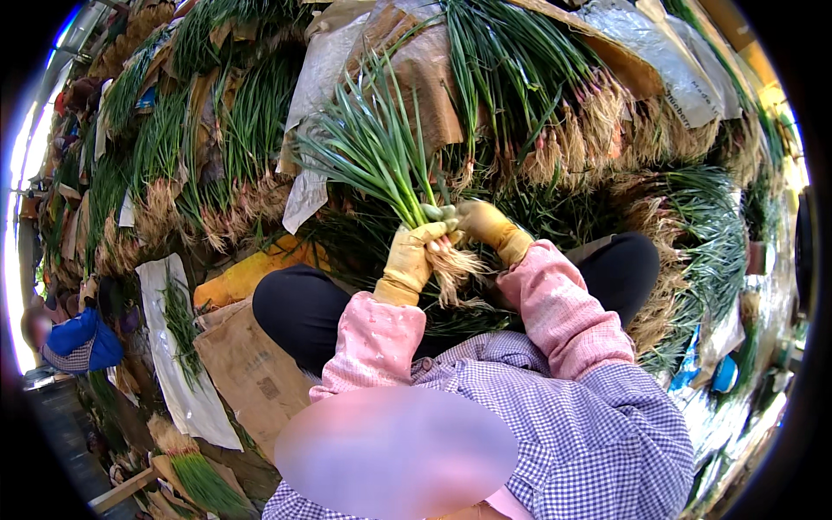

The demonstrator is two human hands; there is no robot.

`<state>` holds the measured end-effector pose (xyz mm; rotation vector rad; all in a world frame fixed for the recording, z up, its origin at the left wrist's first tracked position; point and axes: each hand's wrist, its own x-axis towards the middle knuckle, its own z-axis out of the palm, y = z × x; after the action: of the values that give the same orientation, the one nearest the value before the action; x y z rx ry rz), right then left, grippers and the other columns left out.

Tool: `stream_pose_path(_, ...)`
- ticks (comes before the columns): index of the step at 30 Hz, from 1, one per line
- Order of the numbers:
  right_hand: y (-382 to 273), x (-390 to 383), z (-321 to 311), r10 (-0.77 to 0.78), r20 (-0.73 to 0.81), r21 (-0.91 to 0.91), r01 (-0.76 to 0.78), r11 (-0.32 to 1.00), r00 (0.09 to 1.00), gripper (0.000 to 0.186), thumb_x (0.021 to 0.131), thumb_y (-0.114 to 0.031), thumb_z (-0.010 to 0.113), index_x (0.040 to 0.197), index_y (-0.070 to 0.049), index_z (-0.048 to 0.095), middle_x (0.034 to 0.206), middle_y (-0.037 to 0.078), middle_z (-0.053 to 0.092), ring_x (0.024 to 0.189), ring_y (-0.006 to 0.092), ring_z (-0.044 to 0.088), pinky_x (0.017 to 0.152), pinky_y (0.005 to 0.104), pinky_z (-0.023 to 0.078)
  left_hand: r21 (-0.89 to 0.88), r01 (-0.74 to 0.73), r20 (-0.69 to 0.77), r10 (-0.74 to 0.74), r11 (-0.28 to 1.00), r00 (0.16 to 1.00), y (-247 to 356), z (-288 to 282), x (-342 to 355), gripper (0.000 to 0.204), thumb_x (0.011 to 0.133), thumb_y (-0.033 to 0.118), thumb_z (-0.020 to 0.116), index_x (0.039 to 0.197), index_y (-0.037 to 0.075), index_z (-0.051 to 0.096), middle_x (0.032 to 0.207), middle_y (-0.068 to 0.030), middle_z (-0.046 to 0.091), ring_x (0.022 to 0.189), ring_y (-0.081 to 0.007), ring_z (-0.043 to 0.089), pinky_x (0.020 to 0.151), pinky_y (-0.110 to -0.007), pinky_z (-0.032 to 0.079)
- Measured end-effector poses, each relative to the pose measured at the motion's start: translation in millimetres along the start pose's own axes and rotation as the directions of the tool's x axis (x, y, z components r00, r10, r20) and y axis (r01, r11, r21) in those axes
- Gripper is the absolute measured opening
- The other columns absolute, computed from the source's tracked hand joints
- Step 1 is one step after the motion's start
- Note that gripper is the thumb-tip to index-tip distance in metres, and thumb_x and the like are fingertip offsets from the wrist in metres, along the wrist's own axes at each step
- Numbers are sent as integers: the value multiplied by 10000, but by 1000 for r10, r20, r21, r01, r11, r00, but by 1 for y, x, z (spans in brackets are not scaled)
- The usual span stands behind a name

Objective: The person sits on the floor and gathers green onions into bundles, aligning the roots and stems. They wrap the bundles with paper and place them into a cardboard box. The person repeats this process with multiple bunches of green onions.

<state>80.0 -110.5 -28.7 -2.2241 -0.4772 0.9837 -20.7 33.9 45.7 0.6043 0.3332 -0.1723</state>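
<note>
A bunch of green onions (387, 165) with long dark-green leaves fans out in front of me, tilted to the upper left. My left hand (409, 260), in a yellow glove, is closed around its pale lower stalks. Below that grip hang the straw-coloured roots (455, 267). My right hand (492, 229), gloved the same way, is bent in from the right with its fingers pinched on the stalks just above the left hand. Its fingertips look green-stained and partly cover the stalks.
A heap of green onions (520, 69) with reddish bases lies ahead, partly under brown paper (429, 74). More bundles (706, 208) lie at right. Cardboard (256, 355) and a white sheet (182, 347) lie at left. A person in blue (87, 340) sits at far left.
</note>
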Motion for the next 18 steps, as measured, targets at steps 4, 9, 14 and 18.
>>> stream_pose_path(4, -22, 13, -52, 221, -676, 132, -179, 975, 703, 493, 748, -399, 659, 1048, -17, 577, 974, 196, 625, 905, 321, 602, 797, 383, 471, -304, 40, -167, -94, 952, 982, -3, -27, 10, 251, 778, -43, 544, 1026, -11, 564, 1062, -136, 619, 699, -152, 616, 701, -281, 536)
stream_pose_path(9, -14, 19, -99, 96, -829, 282, 263, 923, 551, 139, 794, -111, 548, 895, -24, 588, 821, 86, 639, 636, 143, 576, 602, 289, 475, -310, 152, 137, -114, 939, 984, 5, -33, 0, 348, 815, -13, 534, 1156, 36, 487, 1227, -178, 509, 852, -213, 602, 816, -393, 510)
stream_pose_path(14, -6, 18, -98, 322, -587, 628, 167, 760, 743, 227, 841, -151, 541, 1008, 3, 529, 783, 79, 628, 530, 87, 522, 501, 245, 425, -235, 142, 134, -113, 962, 985, 1, -20, 3, 386, 843, 2, 506, 1219, 78, 470, 1128, -152, 579, 794, -195, 616, 813, -433, 500)
stream_pose_path(18, 8, 64, -54, 372, -164, 761, -123, 637, 914, 241, 822, -264, 627, 867, -29, 604, 702, 28, 591, 537, 117, 513, 492, 259, 428, -265, 133, 8, -136, 955, 991, 4, -30, 0, 349, 842, 13, 528, 1184, 80, 512, 1026, -116, 625, 665, -130, 571, 722, -358, 507)
